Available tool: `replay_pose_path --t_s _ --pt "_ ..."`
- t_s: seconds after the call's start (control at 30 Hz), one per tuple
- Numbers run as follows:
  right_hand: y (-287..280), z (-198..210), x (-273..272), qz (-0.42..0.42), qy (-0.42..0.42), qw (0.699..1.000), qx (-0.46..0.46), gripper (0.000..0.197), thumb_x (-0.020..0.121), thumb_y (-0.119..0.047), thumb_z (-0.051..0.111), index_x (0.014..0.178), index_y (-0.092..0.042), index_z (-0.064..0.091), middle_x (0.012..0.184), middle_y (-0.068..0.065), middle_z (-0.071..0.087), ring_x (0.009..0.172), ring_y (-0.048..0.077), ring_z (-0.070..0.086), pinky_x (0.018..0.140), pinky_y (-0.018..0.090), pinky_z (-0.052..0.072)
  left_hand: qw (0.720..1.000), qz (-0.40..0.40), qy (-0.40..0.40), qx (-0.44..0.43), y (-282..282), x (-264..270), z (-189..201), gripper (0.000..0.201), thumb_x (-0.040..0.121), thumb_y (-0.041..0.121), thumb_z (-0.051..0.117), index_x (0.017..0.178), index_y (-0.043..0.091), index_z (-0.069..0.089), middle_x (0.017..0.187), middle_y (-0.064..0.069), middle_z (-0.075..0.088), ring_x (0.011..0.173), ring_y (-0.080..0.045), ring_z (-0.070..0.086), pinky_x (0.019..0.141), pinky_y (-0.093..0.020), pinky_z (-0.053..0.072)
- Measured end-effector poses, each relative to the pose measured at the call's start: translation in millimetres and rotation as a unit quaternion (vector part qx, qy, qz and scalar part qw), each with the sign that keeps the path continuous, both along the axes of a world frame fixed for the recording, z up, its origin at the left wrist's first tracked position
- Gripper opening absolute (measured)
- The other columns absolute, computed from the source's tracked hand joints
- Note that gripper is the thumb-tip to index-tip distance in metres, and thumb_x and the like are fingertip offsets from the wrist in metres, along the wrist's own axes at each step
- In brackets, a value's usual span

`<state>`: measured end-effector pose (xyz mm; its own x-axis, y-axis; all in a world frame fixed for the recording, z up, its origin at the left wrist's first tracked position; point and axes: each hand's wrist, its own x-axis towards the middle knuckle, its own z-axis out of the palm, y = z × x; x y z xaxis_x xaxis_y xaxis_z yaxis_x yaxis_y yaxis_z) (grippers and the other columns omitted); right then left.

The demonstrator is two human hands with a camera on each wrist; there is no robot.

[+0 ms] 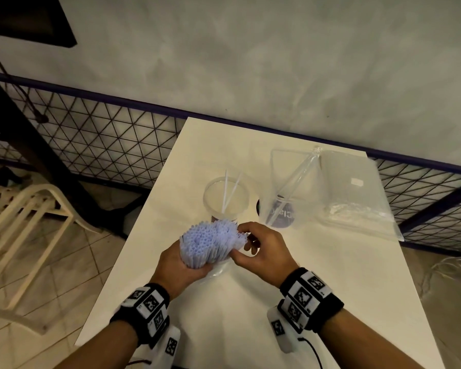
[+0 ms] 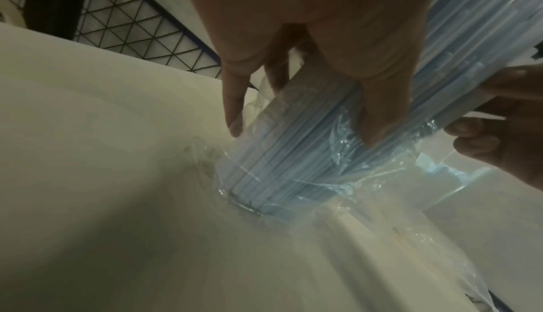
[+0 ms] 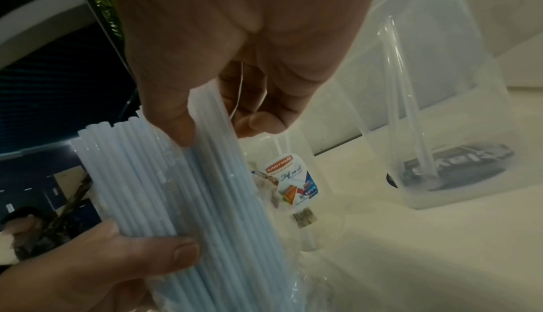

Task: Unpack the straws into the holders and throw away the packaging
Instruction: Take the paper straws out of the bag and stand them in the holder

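Observation:
A thick bundle of pale blue straws (image 1: pixel 209 242) stands upright on the white table (image 1: pixel 250 323). Clear plastic packaging (image 2: pixel 346 177) is still wrapped round its lower end. My left hand (image 1: pixel 189 265) grips the bundle from the left, thumb across the straws (image 3: pixel 182 251). At the bundle's right side my right hand (image 1: pixel 244 237) pinches a part of the straws (image 3: pixel 211 154) near their tops. Just behind stands a round clear holder (image 1: pixel 225 199) with two straws in it. A taller clear holder (image 1: pixel 282 190) to its right also has straws leaning inside.
A flat clear plastic bag (image 1: pixel 357 193) lies at the table's far right. A black mesh fence (image 1: pixel 104 134) runs behind the table along the wall. A white plastic chair (image 1: pixel 24 222) stands on the tiled floor to the left.

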<state>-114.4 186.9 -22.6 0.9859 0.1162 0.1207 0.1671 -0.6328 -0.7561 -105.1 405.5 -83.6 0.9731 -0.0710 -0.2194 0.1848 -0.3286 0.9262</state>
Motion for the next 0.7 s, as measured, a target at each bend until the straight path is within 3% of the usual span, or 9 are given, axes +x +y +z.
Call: replay_pose_path --t_s 0.1,0.23,0.33,0.43,0.53,0.7 --pt "1.4 -4.3 1.8 -0.003 -0.006 1.0 -0.022 0.033 0.073 -0.032 0.082 0.101 -0.022 0.068 0.073 -0.015 0.054 0.064 0.005 0.052 0.062 0.01 0.038 1.0 -0.003 0.004 -0.003 -1.5 1.6 3.3 0.059 0.056 0.018 0.093 0.108 0.023 0.064 0.096 0.013 0.07 0.086 0.014 0.063 0.066 -0.002 0.047" --pt "5.2 1.4 3.5 0.003 -0.019 1.0 -0.015 0.014 0.078 -0.023 0.077 0.087 -0.025 0.065 0.07 -0.014 0.055 0.06 0.004 0.051 0.06 0.009 0.035 1.0 -0.004 0.008 -0.008 2.5 4.0 4.8 0.061 0.056 0.018 0.093 0.11 0.02 0.065 0.096 0.014 0.07 0.087 0.012 0.064 0.069 -0.002 0.046" --pt "12.0 11.6 5.2 -0.011 -0.029 0.999 0.044 0.011 0.079 -0.013 0.074 0.086 -0.017 0.067 0.07 -0.013 0.057 0.058 0.005 0.051 0.059 0.01 0.037 1.0 0.003 0.009 -0.01 7.3 5.5 7.3 0.062 0.054 0.016 0.093 0.109 0.021 0.063 0.096 0.015 0.069 0.084 0.015 0.063 0.068 -0.001 0.046" --pt "17.1 19.6 9.7 -0.012 -0.011 0.994 0.109 0.013 0.08 -0.007 0.072 0.084 -0.016 0.064 0.065 -0.003 0.058 0.055 0.005 0.047 0.056 0.016 0.04 1.0 0.001 0.007 0.002 13.1 4.7 10.2 0.059 0.055 0.015 0.093 0.104 0.024 0.061 0.093 0.018 0.066 0.078 0.021 0.061 0.064 0.003 0.044" --pt "20.4 24.1 13.7 -0.007 0.022 0.989 0.149 0.017 0.08 -0.003 0.072 0.089 -0.016 0.064 0.069 -0.002 0.061 0.057 0.004 0.05 0.058 0.015 0.042 1.0 -0.001 0.012 0.008 17.8 4.7 11.3 0.057 0.057 0.014 0.092 0.1 0.029 0.058 0.09 0.019 0.064 0.075 0.024 0.059 0.062 0.004 0.043" --pt "22.2 29.8 20.8 -0.004 -0.01 0.987 0.159 0.008 0.082 -0.01 0.072 0.087 -0.015 0.067 0.079 0.007 0.067 0.07 0.025 0.06 0.062 0.03 0.05 1.0 -0.002 0.014 0.013 20.7 7.2 7.7 0.057 0.055 0.019 0.093 0.1 0.031 0.06 0.093 0.018 0.067 0.079 0.017 0.062 0.067 0.0 0.044"
